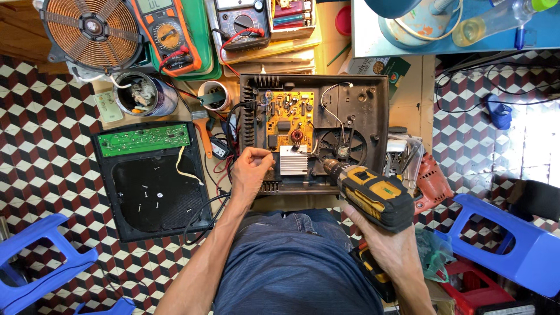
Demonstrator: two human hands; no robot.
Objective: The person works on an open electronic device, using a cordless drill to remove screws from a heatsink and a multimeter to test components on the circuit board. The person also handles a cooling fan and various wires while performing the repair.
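Head view: multimeters (169, 35) beyond cooker base (373, 99)

open cooker base (373, 93) walled in, brush (202, 129) left, red drill (431, 184) right

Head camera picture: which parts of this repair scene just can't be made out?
- Left hand fingertips: curled over the open cooker case, hiding whatever they pinch.
- Drill tip: too small against the case to see a screw.
- Right hand: palm hidden behind the drill grip.
- Loose screws on the black cover: too small to count surely.
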